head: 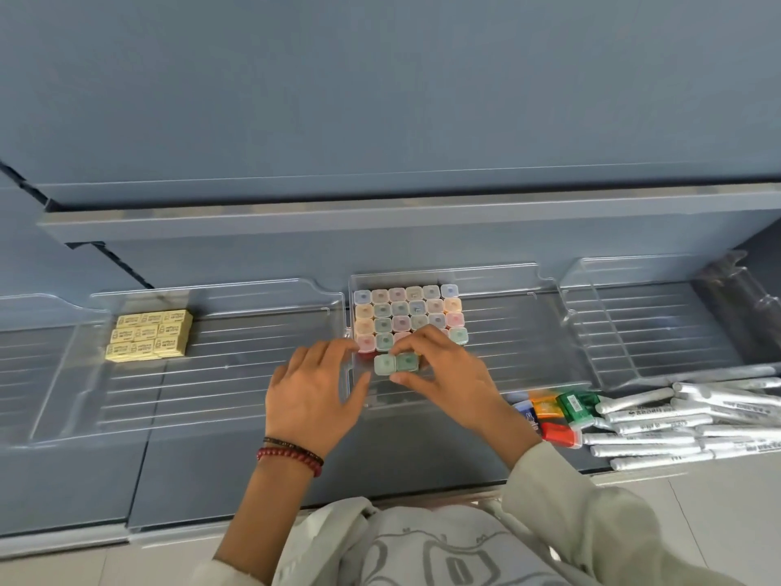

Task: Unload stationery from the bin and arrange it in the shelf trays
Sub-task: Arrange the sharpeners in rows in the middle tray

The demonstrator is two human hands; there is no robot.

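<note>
A clear middle tray (498, 289) holds rows of small pastel square boxes (408, 310). My right hand (448, 374) pinches two green boxes (396, 363) at the front of the rows, thumb below and fingers above them. Just left of these, my left hand (312, 395) rests by the tray's left wall with fingers spread and nothing in it. In the clear left tray (236, 365), a block of yellow erasers (150, 335) is stacked at its far left.
A clear right tray (659, 332) stands beside the middle one. In front of it lie several white markers (676, 425) and coloured small packs (558, 412). A blue-grey shelf panel (380, 99) rises behind the trays. A tiled floor shows at bottom right.
</note>
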